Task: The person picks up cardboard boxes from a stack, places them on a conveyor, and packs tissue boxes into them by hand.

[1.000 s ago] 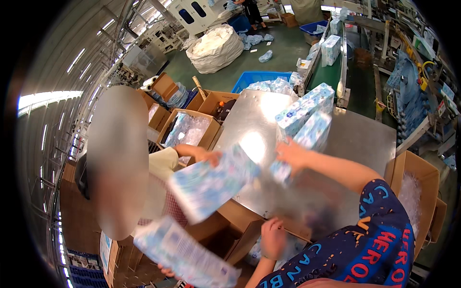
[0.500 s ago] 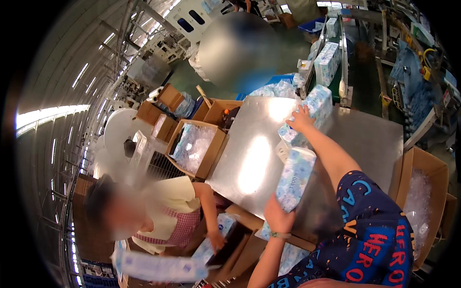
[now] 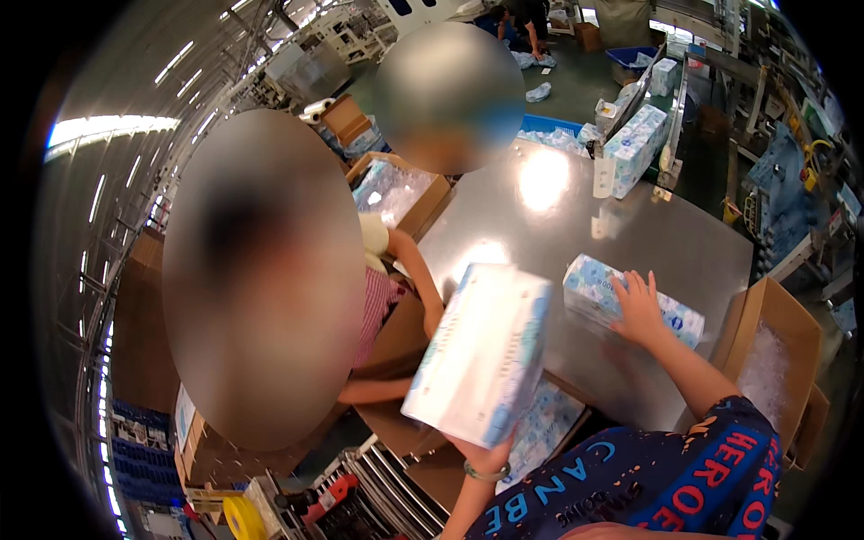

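On the table (image 3: pixel 630 387) lies a pack (image 3: pixel 594 290) (blue-patterned).

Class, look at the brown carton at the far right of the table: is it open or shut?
Open: the carton's top is uncovered, and crumpled clear plastic shows inside.

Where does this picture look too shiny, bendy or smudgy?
Head view, middle: white glare shines on the metal table; head view, left: the wall curves toward the rim, with black corners around; head view, left and top: smooth oval smudges hide things, one over the co-worker's head; head view, right: the floral pack under the right hand looks fairly clear.
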The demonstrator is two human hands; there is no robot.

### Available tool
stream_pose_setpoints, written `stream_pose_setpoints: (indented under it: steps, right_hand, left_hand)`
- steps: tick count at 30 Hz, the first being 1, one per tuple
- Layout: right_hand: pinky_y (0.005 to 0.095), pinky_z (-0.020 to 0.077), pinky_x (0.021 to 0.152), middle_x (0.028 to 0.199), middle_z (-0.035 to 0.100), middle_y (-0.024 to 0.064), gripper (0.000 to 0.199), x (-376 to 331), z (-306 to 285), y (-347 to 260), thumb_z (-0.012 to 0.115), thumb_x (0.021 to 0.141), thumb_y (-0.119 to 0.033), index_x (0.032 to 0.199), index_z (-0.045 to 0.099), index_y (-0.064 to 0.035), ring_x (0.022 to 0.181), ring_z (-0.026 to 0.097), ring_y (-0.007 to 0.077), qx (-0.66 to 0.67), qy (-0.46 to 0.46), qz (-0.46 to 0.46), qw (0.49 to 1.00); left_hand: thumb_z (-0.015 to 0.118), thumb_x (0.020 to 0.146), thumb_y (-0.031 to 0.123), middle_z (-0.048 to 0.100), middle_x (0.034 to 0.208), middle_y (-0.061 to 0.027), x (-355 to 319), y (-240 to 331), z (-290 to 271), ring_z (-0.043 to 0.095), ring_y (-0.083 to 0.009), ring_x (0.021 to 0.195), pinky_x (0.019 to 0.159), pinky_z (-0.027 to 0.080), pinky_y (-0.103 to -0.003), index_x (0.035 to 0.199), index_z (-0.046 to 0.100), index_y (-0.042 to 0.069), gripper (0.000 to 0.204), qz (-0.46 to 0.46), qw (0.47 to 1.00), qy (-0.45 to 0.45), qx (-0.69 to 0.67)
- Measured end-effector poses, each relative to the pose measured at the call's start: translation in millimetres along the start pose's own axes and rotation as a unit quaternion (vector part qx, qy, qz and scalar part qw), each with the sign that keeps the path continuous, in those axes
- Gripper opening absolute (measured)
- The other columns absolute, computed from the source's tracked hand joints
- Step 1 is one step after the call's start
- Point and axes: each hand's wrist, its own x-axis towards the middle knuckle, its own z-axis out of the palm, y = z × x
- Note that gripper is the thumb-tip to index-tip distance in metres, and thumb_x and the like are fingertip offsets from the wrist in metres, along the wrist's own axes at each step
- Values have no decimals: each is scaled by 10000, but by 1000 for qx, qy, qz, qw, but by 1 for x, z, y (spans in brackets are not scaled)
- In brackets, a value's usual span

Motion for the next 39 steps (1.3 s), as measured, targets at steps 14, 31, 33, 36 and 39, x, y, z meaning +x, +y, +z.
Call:
stream_pose_setpoints:
  steps: [14, 31, 33, 36, 39]
  right_hand:
    - [460, 430, 953, 1184, 523, 163, 807, 7, -102, -130, 813, 744, -144, 1442, 412, -79, 1106, 528, 363, 353, 159, -261, 884]
    - [651, 289, 1121, 1551, 378, 178, 672, -60, 84, -296, 658, 907, -412, 1505, 448, -189, 1436, 371, 341, 109, -395, -453, 791]
    - [637, 273, 1142, 1553, 383, 179, 671, -59, 73, -279, 653, 902, -449, 1478, 474, -153, 1445, 354, 348, 122, -344, -417, 833]
    - [629, 285, 1137, 1498, 466, 175, 558, -87, 131, -233, 639, 910, -428, 1375, 567, -128, 1405, 403, 370, 153, -265, -343, 888]
    - [566, 369, 1103, 1448, 522, 188, 506, -54, 143, -230, 626, 914, -389, 1316, 602, -83, 1341, 478, 378, 147, -314, -366, 864]
  left_hand:
    - [826, 636, 263, 579, 1274, -206, -124, -120, -53, 538, -392, 1180, 987, 443, -453, 1359, 495, 24, 830, -115, 845, -279, 442]
    - [744, 838, 394, 522, 1390, -199, -153, -95, -111, 485, -357, 1319, 1117, 370, -515, 1397, 461, 34, 722, -109, 849, -123, 503]
    - [649, 905, 454, 423, 1508, -231, -155, -91, -118, 387, -372, 1414, 1179, 293, -493, 1473, 394, 20, 759, -125, 807, -73, 573]
    - [494, 953, 605, 231, 1632, -244, -180, -145, -120, 199, -382, 1521, 1239, 169, -463, 1578, 229, 15, 900, -237, 789, -135, 551]
    - [480, 953, 624, 197, 1644, -241, -164, -150, -116, 179, -371, 1531, 1244, 157, -452, 1588, 205, 20, 918, -297, 765, -165, 547]
